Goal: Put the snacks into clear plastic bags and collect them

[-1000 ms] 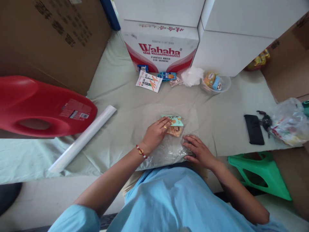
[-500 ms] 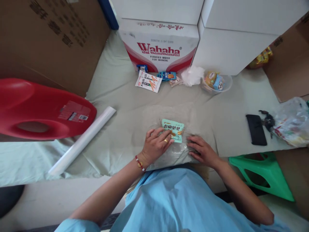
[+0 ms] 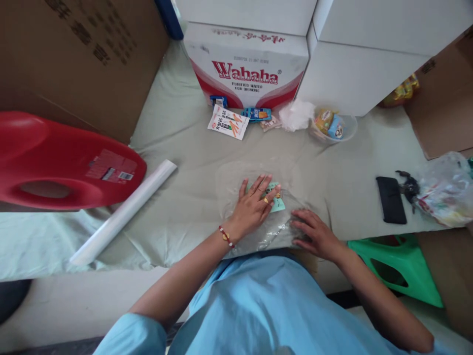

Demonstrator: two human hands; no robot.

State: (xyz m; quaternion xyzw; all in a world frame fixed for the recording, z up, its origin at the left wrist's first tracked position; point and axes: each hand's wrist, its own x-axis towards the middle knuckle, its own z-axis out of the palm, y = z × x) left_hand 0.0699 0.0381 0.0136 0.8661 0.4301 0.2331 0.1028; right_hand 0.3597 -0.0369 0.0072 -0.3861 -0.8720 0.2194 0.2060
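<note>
A clear plastic sheet or bag (image 3: 269, 236) lies flat on the cloth in front of me. A mint-green snack packet (image 3: 278, 204) rests in the middle of it; whether it is under or on the plastic I cannot tell. My left hand (image 3: 254, 203) lies over the packet with fingers stretched, hiding most of its print. At the plastic's right edge, my right hand (image 3: 314, 233) touches down with its fingers apart, holding nothing.
A white plastic roll (image 3: 125, 212) and a red jug (image 3: 74, 162) lie to the left. Along the Wahaha carton (image 3: 251, 74) are white snack packets (image 3: 228, 122) and a clear bowl (image 3: 332, 135) of snacks. A black phone (image 3: 390, 199) and a plastic bag (image 3: 445, 190) are right.
My left hand has slid forward and to the right, now covering more of the green packet with its fingers flatter. My right hand has stayed nearly in place.
</note>
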